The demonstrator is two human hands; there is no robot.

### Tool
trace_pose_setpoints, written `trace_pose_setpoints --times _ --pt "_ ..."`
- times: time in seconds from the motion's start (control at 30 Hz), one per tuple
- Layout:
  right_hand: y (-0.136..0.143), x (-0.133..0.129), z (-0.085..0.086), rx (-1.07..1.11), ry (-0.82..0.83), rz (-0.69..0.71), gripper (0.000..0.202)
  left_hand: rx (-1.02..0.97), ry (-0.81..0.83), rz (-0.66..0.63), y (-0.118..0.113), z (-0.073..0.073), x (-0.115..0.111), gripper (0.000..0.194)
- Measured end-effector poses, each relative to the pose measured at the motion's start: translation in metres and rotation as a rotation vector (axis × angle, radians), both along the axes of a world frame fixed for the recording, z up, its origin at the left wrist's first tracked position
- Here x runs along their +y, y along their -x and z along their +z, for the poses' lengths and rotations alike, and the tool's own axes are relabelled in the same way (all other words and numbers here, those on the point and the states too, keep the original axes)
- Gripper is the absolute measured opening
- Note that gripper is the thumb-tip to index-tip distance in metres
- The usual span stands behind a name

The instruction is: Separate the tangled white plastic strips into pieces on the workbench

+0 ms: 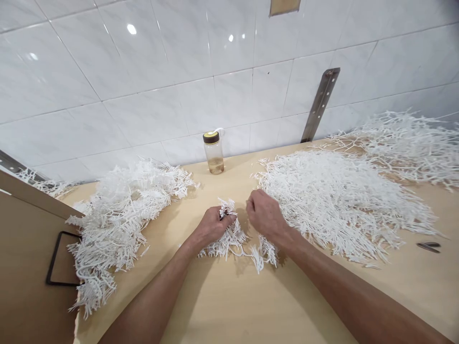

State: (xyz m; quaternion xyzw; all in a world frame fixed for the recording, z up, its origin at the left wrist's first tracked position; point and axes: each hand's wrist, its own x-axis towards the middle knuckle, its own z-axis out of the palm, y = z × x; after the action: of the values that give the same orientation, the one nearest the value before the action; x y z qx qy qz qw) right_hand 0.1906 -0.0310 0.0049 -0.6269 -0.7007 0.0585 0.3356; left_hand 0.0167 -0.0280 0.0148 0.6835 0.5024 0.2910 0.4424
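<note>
My left hand [212,223] is closed around a bunch of thin white branching strands, whose tips stick up past the fingers. More of this white strand bunch [229,242] hangs below that hand and trails right along the tabletop, passing near my right wrist. My right hand [264,210] is closed, its fingers curled at the left edge of a wide white strand pile [333,196]; what its fingers hold, if anything, is hidden. Another heap of white strands [122,215] lies left of my hands.
A bottle [216,157] with a dark lid stands behind my hands. Small snips [429,247] lie at the right. More strands [412,143] are at the back right. A metal bracket [320,105] leans on the tiled wall. A brown box [32,258] with a black handle is at the left.
</note>
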Motion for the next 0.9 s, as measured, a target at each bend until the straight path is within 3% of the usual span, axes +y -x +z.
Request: trace_pose_setpoints --times 0.07,0.3,0.4,0.57,0.9 --pt "-0.005 0.004 0.000 -0.011 -0.039 -0.078 0.019 -0.074 0.054 0.028 -0.001 0.000 -0.001 0.026" --pt "-0.018 0.003 0.006 -0.007 -0.108 -0.072 0.012 -0.292 0.135 0.170 -0.003 -0.007 0.003 0.032" --pt "-0.016 -0.002 0.009 0.026 -0.106 -0.046 0.012 -0.274 0.124 0.199 -0.003 -0.009 0.004 0.031" --pt "0.003 -0.011 0.007 0.053 0.034 0.151 0.015 -0.196 0.066 0.235 -0.005 -0.005 0.002 0.034" --pt "0.009 -0.015 0.007 -0.035 0.123 0.178 0.019 -0.006 -0.066 0.224 -0.004 -0.009 0.004 0.030"
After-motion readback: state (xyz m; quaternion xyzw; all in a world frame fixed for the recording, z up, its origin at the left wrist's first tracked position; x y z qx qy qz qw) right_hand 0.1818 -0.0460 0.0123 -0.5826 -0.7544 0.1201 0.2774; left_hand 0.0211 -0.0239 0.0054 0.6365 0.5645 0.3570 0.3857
